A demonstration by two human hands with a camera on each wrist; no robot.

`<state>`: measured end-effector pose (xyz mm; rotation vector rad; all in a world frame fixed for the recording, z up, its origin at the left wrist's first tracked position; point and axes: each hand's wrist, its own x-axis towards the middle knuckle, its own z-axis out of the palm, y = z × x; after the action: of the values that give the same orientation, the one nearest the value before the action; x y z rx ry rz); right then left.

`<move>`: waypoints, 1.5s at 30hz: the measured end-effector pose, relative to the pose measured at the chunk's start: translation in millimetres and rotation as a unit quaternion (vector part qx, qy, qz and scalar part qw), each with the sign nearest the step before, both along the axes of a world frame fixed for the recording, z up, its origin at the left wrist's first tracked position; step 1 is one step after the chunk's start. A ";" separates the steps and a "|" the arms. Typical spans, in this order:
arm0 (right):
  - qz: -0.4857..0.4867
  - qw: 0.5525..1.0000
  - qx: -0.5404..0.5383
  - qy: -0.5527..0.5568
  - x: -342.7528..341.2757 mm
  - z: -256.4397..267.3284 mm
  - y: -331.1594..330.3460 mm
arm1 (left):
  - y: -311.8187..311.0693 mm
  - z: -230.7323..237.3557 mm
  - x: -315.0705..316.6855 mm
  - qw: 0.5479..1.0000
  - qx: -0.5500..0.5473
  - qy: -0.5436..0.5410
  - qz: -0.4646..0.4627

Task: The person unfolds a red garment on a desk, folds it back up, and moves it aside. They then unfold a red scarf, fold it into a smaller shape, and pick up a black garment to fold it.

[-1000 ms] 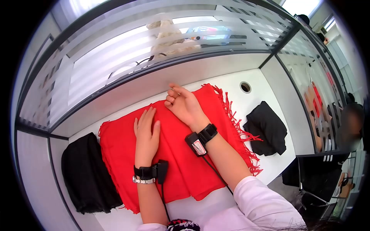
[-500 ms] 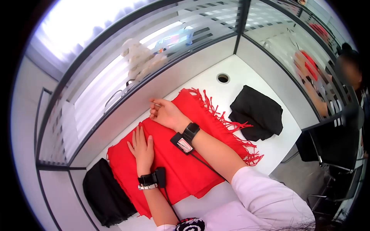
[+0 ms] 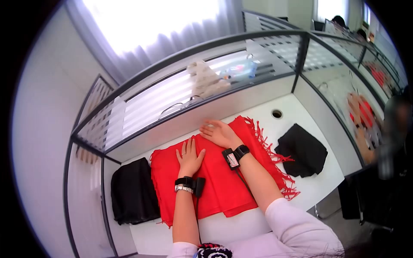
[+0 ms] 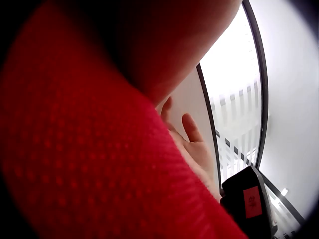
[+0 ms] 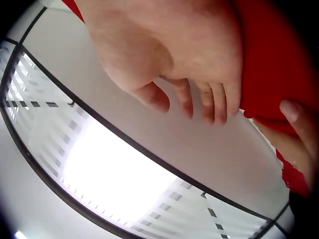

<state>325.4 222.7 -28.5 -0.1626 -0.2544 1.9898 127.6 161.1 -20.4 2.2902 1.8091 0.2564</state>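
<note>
A red scarf (image 3: 217, 189) with fringed ends lies spread on the white desk in the head view. My left hand (image 3: 190, 160) rests palm down on its left part, fingers stretched away from me. Near the scarf's far edge, my right hand (image 3: 221, 134) lies on its side, palm turned left and fingers loosely bent. Nothing sits in the right palm (image 5: 169, 50) in the right wrist view. Red weave (image 4: 89, 154) fills much of the left wrist view, with the right hand (image 4: 197, 152) beyond it.
Folded black cloth (image 3: 134, 191) lies left of the scarf, and another black cloth (image 3: 302, 150) lies to its right. A cable hole (image 3: 277, 114) opens in the desk (image 3: 245, 221) near the back. Low partitions (image 3: 254, 95) with striped glass enclose the back and sides.
The head view has swung and tilted up, showing more curtain and wall. The right fingers have straightened somewhat. The left hand stays on the scarf, which looks unchanged.
</note>
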 end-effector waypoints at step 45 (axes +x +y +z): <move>0.131 0.983 -0.007 -0.130 82.4 30.1 -124.6 | -286.1 41.6 -141.4 0.708 -0.043 -0.598 0.374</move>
<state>407.8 98.0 1.6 -0.4178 -0.4483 2.2308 -13.8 -124.9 21.2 0.6539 1.6520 1.3382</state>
